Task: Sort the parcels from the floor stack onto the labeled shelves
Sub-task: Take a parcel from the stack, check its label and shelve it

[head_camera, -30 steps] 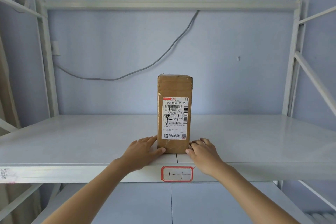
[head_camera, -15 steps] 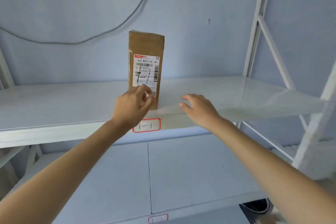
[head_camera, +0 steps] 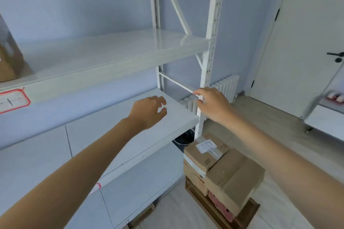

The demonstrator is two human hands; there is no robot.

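Left hand [head_camera: 149, 113]: at centre of view, empty, fingers loosely curled and parted, hovering over the white middle shelf board [head_camera: 115, 139].
Right hand [head_camera: 212, 105]: at about 2 o'clock from the left hand, empty, fingers bent and slightly apart, in front of the white perforated metal upright [head_camera: 214, 24]; contact with the upright cannot be told.
Floor stack of brown cardboard parcels [head_camera: 221, 171]: at 5 o'clock, on the pale floor just beside the rack's foot; topmost box bears a white shipping label [head_camera: 205, 146].
Brown cardboard parcel [head_camera: 10, 61]: at 9 o'clock, on the white upper shelf [head_camera: 111, 52], partly cut off by the frame edge.
Red-bordered shelf tag [head_camera: 13, 99]: on the upper shelf's front lip, below that parcel.
White door with black handle [head_camera: 307, 42]: at 3 o'clock.
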